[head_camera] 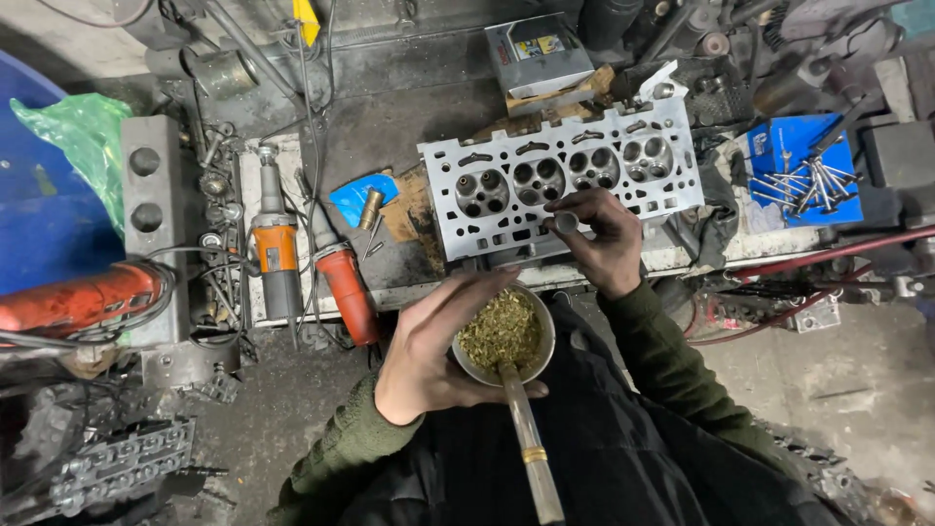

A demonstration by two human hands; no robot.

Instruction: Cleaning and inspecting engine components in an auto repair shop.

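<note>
L hand point(429, 356): closed around a round metal cup point(501, 336) filled w/ green chopped herb; fingers wrap the cup's left side and rim. A metal straw point(527, 438) w/ a brass ring stands in the herb and slants down toward the body.

R hand point(606, 239): fingertips pinched on a small dark cylindrical part point(566, 222), held just over the near edge of the cylinder head point(560, 180).

Cylinder head: light grey alu. casting, lies flat on the workbench point(341, 166), combustion-chamber side up, four chambers in a row. Cup sits just below it in the view, at the bench's near edge.

Packages, by position:
- Grey rectangular box point(538, 54), small coloured label on its top face, behind the head at bench rear.
- Blue flat carton point(804, 166), right of the head, opened out, w/ a loose pile of engine valves point(813, 183) on it.
- Blue torn wrapper point(362, 198), left of the head.
- Green plastic bag point(83, 141), far left, crumpled against a blue drum point(39, 224).

Two orange die grinders point(307, 263) lie side by side left of the head.
</note>
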